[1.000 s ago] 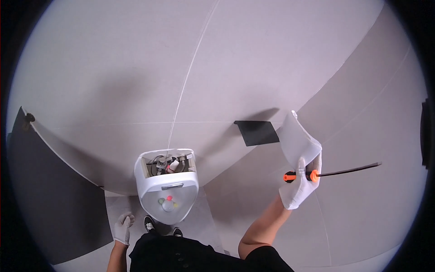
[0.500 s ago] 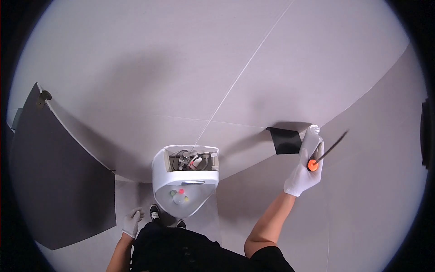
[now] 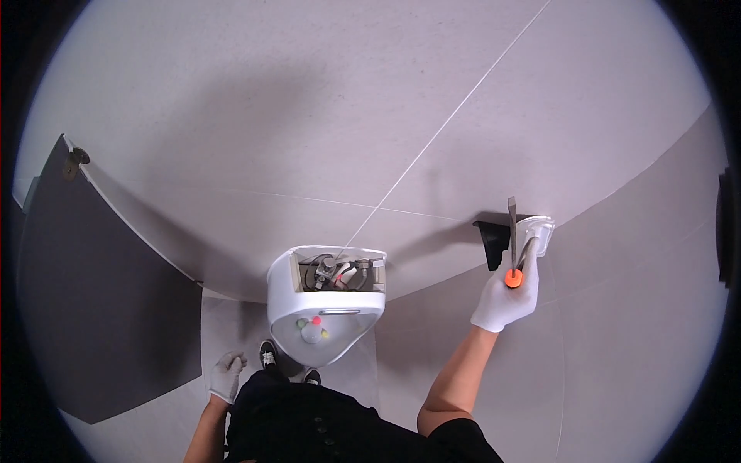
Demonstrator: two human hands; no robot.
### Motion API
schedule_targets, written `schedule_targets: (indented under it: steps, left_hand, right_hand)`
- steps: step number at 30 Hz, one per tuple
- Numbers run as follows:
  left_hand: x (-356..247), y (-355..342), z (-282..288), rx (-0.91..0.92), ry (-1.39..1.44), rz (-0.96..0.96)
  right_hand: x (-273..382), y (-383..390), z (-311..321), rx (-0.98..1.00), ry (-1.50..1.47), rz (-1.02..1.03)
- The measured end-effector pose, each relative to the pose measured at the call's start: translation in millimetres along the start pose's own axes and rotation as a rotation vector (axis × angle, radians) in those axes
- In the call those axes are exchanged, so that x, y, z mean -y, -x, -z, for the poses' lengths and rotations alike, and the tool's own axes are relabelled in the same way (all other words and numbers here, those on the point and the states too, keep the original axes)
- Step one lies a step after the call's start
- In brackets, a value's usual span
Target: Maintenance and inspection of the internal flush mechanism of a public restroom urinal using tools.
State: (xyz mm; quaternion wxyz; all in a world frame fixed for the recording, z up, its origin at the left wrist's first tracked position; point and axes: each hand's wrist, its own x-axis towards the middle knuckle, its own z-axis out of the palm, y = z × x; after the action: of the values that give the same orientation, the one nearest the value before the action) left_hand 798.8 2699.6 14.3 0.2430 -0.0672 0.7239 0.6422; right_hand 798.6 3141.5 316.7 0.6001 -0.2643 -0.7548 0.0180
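Right white-gloved hand (image 3: 505,302) is clamped on orange-handled flat-blade metal screwdriver (image 3: 512,245) plus curved white cover (image 3: 543,227), near black panel (image 3: 492,241). Left white-gloved hand (image 3: 225,376) hangs by white open-topped urinal (image 3: 327,302), fingers curled; can't tell if closed.

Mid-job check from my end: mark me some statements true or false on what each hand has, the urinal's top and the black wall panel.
1. The right hand holds a screwdriver with an orange end. True.
2. The left hand holds the white curved piece. False: the right hand has it; nothing shows in the left.
3. The urinal is open at the top, with fittings showing inside. True.
4. The black panel is left of the urinal. False: it is to the right.
5. Both hands are gloved. True.
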Motion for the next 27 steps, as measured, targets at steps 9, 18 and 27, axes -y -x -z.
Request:
schedule_targets:
  steps: [9, 18, 27]
  left_hand:
    - [-0.8, -3.2, -5.5, 0.035, -0.073, -0.038]
    - [-7.1, 0.4, -8.6, 0.052, -0.067, -0.002]
    - [-6.8, -11.2, -13.4, 0.104, -0.023, -0.049]
  right_hand:
    - [4.4, 1.7, -8.1, 0.029, 0.014, 0.056]
    - [-6.7, 8.5, -16.8, 0.126, 0.033, 0.061]
    - [-9.2, -3.9, -5.2, 0.258, 0.093, -0.006]
